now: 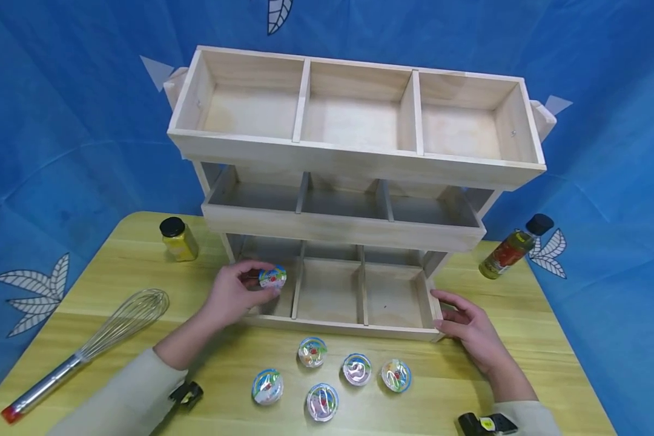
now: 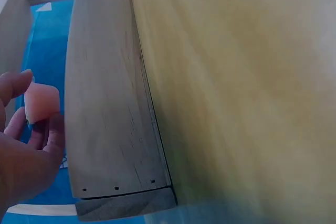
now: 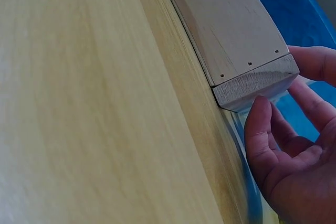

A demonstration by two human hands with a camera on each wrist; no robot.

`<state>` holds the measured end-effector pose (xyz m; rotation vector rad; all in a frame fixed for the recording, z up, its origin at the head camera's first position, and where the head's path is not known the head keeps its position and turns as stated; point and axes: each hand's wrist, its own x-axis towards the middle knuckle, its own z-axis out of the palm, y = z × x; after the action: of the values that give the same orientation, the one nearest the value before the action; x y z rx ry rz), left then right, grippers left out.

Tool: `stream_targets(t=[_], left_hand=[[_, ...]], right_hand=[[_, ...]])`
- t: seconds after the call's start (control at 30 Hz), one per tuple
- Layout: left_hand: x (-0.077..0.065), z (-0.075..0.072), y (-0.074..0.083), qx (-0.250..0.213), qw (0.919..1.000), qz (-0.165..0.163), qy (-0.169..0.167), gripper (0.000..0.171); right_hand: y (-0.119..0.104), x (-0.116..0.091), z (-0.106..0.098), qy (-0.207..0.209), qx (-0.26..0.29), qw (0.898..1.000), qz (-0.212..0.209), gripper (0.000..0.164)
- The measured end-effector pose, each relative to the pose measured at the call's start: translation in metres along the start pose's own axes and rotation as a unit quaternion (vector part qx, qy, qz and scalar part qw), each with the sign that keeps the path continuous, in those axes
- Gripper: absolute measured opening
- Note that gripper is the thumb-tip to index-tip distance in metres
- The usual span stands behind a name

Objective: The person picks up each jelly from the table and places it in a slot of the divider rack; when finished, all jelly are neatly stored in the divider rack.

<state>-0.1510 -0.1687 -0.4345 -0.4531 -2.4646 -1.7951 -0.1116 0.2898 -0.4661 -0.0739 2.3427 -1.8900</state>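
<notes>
Head view: how is that jelly cup (image 1: 272, 277) handling?

— Probably light and squashy (its rim offering the firmest hold). Fingers of the left hand (image 1: 234, 293) are pinching it at the rack's (image 1: 354, 160) lower-left compartment; those of the right hand (image 1: 471, 330) are gripping the rack's right end.

— Looking?

— Pinkish, wearing a colourful lid.

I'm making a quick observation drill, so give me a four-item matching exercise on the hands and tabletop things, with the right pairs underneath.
Things
1. Whisk
2. Left hand
3. Bottle
4. Right hand

Places and states
A. At the right end of the wooden rack's bottom tray
B. Lying on the table, red-tipped handle end nearest the viewer
C. Pinching a small cup
D. Right of the wooden rack, black cap on

Pairs: 1-B, 2-C, 3-D, 4-A
</notes>
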Motion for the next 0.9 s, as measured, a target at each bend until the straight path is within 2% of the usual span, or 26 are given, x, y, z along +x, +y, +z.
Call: stream_targets(t=[0.17,0.3,0.43,0.53,0.77,0.9], left_hand=[[0.016,0.003,-0.008,-0.005,0.9996,-0.026,0.004,0.039],[0.023,0.006,-0.017,0.011,0.9998,-0.016,0.011,0.040],[0.026,0.009,-0.023,0.072,0.9972,0.004,0.020,0.038],[0.029,0.013,-0.026,0.110,0.9937,-0.001,0.022,0.037],[0.034,0.017,-0.034,0.130,0.9901,-0.052,0.008,0.040],[0.036,0.019,-0.039,0.106,0.9908,-0.083,-0.007,0.041]], right_hand=[[0.000,0.000,0.000,0.002,-0.002,1.000,0.000,0.056],[0.000,0.001,0.000,0.001,0.002,1.000,-0.001,0.057],[0.001,0.002,0.000,0.000,0.008,1.000,-0.004,0.057],[0.001,0.003,0.000,-0.003,0.013,1.000,-0.012,0.056],[0.003,0.001,-0.001,-0.010,-0.003,1.000,-0.011,0.057],[0.003,0.001,-0.001,-0.011,-0.008,1.000,-0.012,0.057]])
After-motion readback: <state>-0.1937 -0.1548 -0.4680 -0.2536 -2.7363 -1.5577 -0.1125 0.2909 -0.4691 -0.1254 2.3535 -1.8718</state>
